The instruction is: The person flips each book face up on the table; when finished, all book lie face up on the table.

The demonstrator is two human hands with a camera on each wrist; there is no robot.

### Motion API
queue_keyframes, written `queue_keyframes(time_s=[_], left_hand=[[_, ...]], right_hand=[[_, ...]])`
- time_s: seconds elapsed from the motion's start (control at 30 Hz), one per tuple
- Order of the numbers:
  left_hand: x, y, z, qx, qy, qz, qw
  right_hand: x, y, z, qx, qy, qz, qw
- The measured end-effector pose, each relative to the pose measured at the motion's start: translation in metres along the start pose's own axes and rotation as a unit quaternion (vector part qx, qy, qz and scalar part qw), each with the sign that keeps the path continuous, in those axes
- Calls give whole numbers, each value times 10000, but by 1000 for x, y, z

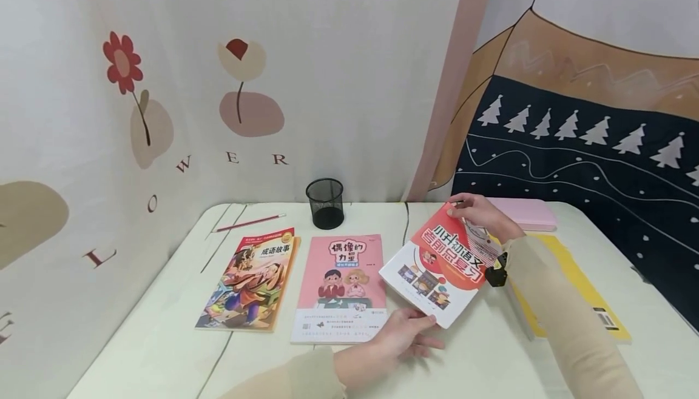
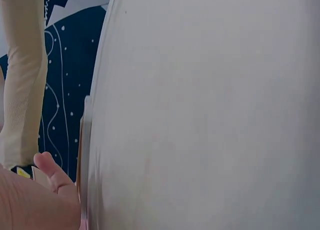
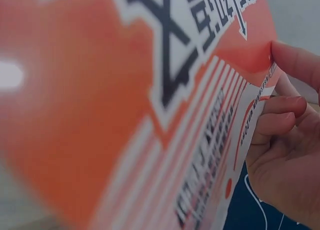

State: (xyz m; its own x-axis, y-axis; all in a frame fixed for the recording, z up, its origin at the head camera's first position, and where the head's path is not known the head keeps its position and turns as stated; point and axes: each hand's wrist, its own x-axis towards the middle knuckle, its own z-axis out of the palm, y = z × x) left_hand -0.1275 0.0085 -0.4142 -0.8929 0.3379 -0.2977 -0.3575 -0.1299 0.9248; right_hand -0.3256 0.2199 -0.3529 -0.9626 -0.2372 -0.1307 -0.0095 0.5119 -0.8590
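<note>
A red-and-white book point(image 1: 437, 265) with Chinese lettering is held tilted above the table, its lower left corner overlapping a pink book point(image 1: 341, 290) in the head view. At its top edge my right hand point(image 1: 480, 214) pinches it, thumb on the front cover; the right wrist view shows the orange-red cover point(image 3: 90, 115) close up, with the right hand point(image 3: 285, 135) at its edge. My left hand point(image 1: 401, 338) grips the bottom edge, thumb on the cover and fingers underneath. Only part of the left hand point(image 2: 45, 200) shows in the left wrist view.
Left of the pink book lies a colourful storybook point(image 1: 248, 284). Behind them are a red pencil point(image 1: 251, 222) and a black mesh pen holder point(image 1: 326, 205). A yellow book point(image 1: 568, 271) lies under the right forearm, with a pink notebook point(image 1: 526, 214) beyond it. Printed curtains point(image 1: 349, 83) hang behind the table.
</note>
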Motion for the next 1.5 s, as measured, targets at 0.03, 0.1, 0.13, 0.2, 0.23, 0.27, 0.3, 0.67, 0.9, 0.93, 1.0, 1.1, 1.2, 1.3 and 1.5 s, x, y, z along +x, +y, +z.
queue_keyframes(time_s=[0.03,0.1,0.13,0.2,0.23,0.27,0.3,0.67,0.9,0.93,1.0,1.1,1.2,1.3,1.5], left_hand=[[-1,-1,3,-57,-32,1,10000],[-2,-3,9,-124,-69,37,9999],[-3,-4,12,-156,-89,43,9998],[-4,-6,17,-179,-117,57,9998],[-5,-8,19,-197,-119,72,9997],[-5,-9,21,-213,-125,71,9997],[-6,-10,23,-232,-133,61,9996],[-11,-23,37,-742,-273,-304,9964],[-13,-24,42,-1114,-717,-225,9909],[-13,-24,42,-1122,-763,-220,9905],[-13,-24,43,-1109,-830,-221,9901],[-13,-24,44,-1020,-864,-272,9907],[-13,-24,44,-919,-860,-346,9914],[-13,-25,44,-826,-788,-469,9924],[-15,-21,42,-654,-743,-844,9915]], right_hand=[[0,1,0,-13,-32,24,10000],[1,2,1,-19,-93,94,9999],[1,2,1,-77,-126,80,9999],[1,2,2,-140,-191,78,9997],[1,2,3,-150,-239,50,9996],[2,3,4,-187,-297,15,9994],[2,3,5,-214,-356,-25,9991],[6,11,20,-333,-760,16,9966],[13,10,30,-731,-929,-35,9930],[14,9,32,-760,-944,-44,9926],[16,8,35,-795,-953,-39,9923],[17,7,40,-793,-940,-13,9924],[15,6,43,-736,-980,28,9925],[14,7,44,-741,-1151,-45,9906],[12,8,40,-764,-1129,-261,9903]])
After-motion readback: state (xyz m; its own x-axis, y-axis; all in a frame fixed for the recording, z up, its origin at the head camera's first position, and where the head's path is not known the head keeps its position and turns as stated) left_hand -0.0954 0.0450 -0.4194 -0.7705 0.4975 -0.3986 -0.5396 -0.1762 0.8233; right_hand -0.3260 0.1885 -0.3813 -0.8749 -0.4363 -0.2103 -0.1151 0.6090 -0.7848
